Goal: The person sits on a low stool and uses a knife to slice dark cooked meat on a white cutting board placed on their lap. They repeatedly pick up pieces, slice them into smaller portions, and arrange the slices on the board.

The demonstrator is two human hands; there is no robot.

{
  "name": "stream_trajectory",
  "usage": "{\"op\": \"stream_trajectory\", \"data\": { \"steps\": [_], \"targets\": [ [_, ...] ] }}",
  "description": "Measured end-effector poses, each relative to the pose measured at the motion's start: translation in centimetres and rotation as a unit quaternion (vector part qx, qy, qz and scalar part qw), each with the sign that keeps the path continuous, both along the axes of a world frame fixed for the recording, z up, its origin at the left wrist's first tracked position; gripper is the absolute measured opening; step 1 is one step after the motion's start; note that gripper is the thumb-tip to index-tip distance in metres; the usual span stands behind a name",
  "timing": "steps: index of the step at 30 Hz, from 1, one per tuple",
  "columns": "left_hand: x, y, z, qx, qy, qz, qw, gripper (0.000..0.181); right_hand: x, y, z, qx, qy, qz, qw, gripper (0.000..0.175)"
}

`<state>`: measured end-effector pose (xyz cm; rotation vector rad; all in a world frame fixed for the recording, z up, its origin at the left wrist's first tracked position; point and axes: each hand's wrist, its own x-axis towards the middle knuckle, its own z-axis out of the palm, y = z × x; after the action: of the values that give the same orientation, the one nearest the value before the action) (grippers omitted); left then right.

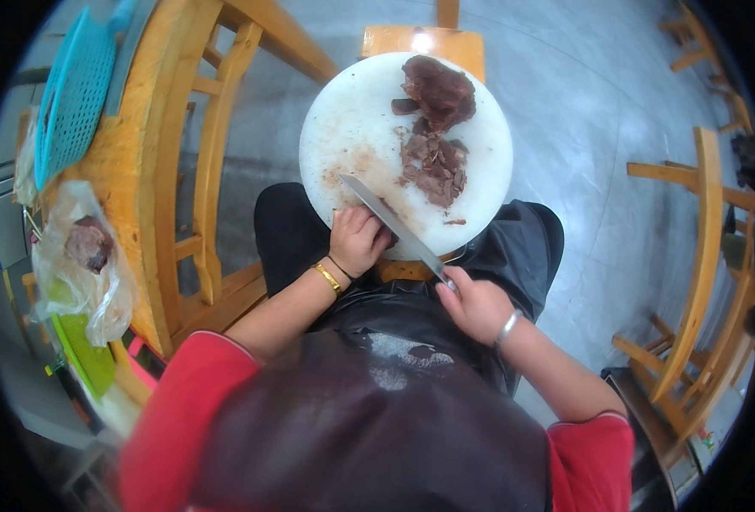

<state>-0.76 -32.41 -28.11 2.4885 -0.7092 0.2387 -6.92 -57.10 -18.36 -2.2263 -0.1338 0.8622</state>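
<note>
My right hand (478, 306) grips the handle of a long kitchen knife (396, 225), whose blade slants up and left over a round white cutting board (335, 121). Close beside the blade, my left hand (358, 240) presses with curled fingers on a dark piece of meat (392, 240) at the board's near edge, mostly hidden under the fingers. A large chunk of dark cooked meat (440, 93) lies at the far right of the board. Just nearer, a loose heap of meat slices (438, 168) is spread. Brown crumbs and smears mark the board's middle and left.
A wooden stool (377, 40) shows beyond the board. On the left, a wooden table (118, 192) holds a blue plastic basket (76, 96) and a clear plastic bag (105, 301) with another meat chunk (89, 244). A green basket (79, 349) is nearer. Wooden chairs (697, 256) stand at right.
</note>
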Motion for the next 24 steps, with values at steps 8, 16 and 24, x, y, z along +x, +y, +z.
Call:
{"op": "stream_trajectory", "data": {
  "steps": [8, 16, 24],
  "targets": [
    [0.1, 0.0, 0.5, -0.034, 0.004, -0.02, 0.999, 0.023, 4.7, 4.9, -5.3, 0.048, -0.076, -0.053, 0.995, 0.034],
    [-0.4, 0.5, -0.2, -0.03, 0.017, -0.001, 0.999, 0.022, -0.3, 1.2, 0.7, 0.023, -0.07, -0.008, 0.997, 0.032],
    [-0.1, 0.3, -0.2, -0.037, -0.002, 0.003, 0.999, 0.023, -1.4, -1.1, 3.3, -0.031, -0.006, 0.015, 0.999, 0.029]
  ]
}}
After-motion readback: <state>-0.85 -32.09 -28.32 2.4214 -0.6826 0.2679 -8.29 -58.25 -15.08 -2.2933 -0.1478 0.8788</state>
